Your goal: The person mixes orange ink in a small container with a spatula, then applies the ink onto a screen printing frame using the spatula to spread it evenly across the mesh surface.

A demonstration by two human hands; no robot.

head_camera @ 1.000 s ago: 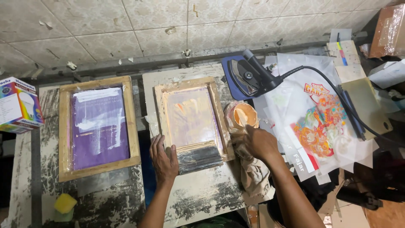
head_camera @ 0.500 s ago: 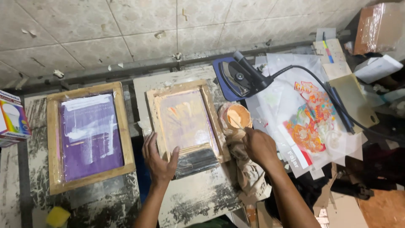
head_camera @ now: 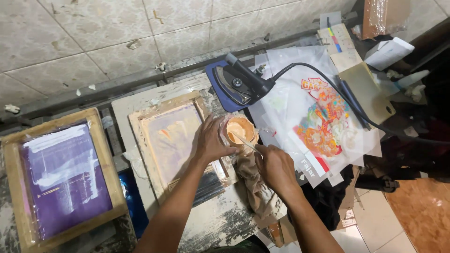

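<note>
Head view: left hand (head_camera: 213, 140) wraps fingers around tub of orange ink (head_camera: 240, 130), steadying it beside wooden screen frame (head_camera: 176, 140). Right hand (head_camera: 276, 166) pinches thin stick (head_camera: 244, 141), tip in tub. Rag (head_camera: 255, 187) under hand; iron (head_camera: 241, 83) behind tub.

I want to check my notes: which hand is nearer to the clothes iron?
Left. The left hand grips the small tub of orange ink directly below the clothes iron. The right hand holds a thin stick lower down, farther from it.
</note>
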